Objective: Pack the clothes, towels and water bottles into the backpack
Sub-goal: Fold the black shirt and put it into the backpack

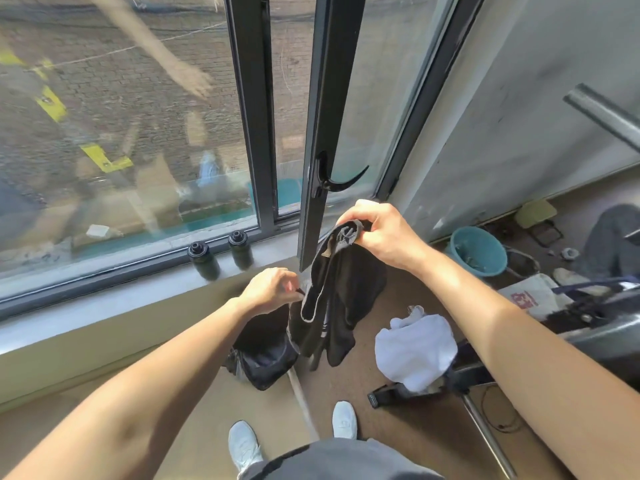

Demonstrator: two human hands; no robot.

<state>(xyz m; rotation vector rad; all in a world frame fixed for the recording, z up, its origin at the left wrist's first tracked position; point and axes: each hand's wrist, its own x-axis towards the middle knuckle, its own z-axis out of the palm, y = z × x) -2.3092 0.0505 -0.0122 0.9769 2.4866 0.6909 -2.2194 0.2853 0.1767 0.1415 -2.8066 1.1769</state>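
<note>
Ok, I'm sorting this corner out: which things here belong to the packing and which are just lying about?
Packing: backpack, pinched at the top by the left hand; black garment, gripped by the right hand; white towel; two water bottles on the sill.
Lying about: teal bucket; white printed bag.

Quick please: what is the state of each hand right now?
Left hand: pinches the top edge of the backpack.
Right hand: grips the black garment, held up.
</note>
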